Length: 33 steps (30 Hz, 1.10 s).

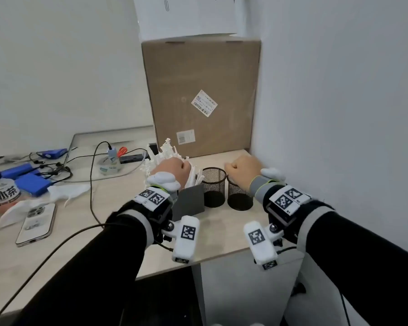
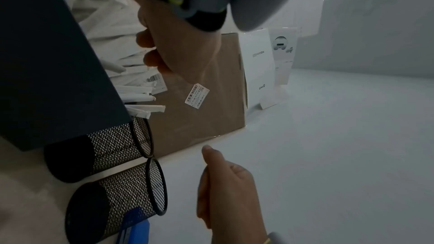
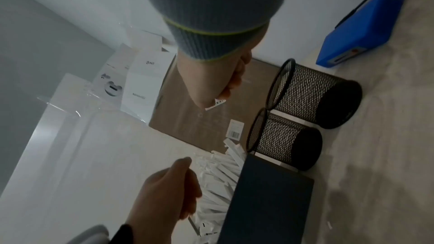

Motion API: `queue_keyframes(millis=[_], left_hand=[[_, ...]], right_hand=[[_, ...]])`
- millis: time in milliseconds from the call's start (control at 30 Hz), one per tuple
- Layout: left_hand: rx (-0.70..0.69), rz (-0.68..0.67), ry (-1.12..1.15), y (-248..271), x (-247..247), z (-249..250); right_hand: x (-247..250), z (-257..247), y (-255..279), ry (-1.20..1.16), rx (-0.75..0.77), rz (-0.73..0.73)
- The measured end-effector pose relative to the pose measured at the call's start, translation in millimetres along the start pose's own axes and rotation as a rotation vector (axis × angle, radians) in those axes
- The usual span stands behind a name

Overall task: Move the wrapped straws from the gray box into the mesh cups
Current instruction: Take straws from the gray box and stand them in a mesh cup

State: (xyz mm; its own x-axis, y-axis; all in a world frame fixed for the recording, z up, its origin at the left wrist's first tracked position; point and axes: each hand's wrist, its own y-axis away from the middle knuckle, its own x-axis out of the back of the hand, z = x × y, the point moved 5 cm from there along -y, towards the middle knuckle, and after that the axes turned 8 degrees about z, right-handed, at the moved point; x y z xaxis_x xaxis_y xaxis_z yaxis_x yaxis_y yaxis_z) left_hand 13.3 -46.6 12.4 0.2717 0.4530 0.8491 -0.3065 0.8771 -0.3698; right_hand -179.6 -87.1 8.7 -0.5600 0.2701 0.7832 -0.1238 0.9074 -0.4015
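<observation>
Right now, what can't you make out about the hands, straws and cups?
- Left hand: head view shows only its back; whether it grips any wrapped straws is hidden.
- Right hand: fingers curled; right wrist view is too blurred to show a straw.
- Mesh cups: interiors dark; contents unclear.
- Gray box: bottom hidden by its wall.

A pale, wood-grained worktop (image 1: 222, 222) runs into the corner of white walls, with a tall cardboard carton (image 1: 201, 95) standing at its back. In front of the carton stand a gray box (image 1: 191, 200) full of wrapped straws (image 1: 161, 152) and, just beside it, two black mesh cups (image 1: 213, 187) (image 1: 239, 196) side by side. Farther left lie a smartphone (image 1: 37, 223) face down, crumpled white tissue (image 1: 64, 192), blue battery packs (image 1: 33, 184) with black cables (image 1: 92, 184), a roll of tape (image 1: 108, 167) and a labelled drink bottle (image 1: 4, 194).
</observation>
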Motion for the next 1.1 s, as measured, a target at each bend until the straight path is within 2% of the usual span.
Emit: queue_keyframes(millis=[167, 300, 433, 667, 800, 867, 1000, 1033, 1100], left_hand=[[0.020, 0.057, 0.004, -10, -5, -3], [-0.044, -0.074, -0.021, -3, -22, -1], [-0.116, -0.224, -0.170, 7, -41, 2], [-0.178, -0.276, -0.279, 14, -33, 0], [-0.204, -0.402, -0.214, 23, -25, -3], [-0.214, -0.421, -0.194, 29, -21, -7], [-0.195, -0.379, -0.082, 32, -10, -12], [-0.174, -0.321, -0.014, 31, -4, -15], [-0.124, -0.105, 0.136, 23, 13, -22]], right_hand=[[-28, -4, -8, -0.068, 0.047, -0.103], [-47, -21, -10, -0.038, 0.095, -0.156], [-52, -28, -6, -0.043, 0.111, -0.151], [-50, -33, 7, -0.050, 0.147, -0.161], [-49, -36, 14, -0.082, 0.112, -0.147], [-49, -38, 18, -0.091, 0.093, -0.138], [-50, -44, 21, -0.068, 0.088, -0.137], [-50, -45, 21, -0.077, 0.077, -0.128], [-49, -46, 19, -0.134, 0.033, -0.092]])
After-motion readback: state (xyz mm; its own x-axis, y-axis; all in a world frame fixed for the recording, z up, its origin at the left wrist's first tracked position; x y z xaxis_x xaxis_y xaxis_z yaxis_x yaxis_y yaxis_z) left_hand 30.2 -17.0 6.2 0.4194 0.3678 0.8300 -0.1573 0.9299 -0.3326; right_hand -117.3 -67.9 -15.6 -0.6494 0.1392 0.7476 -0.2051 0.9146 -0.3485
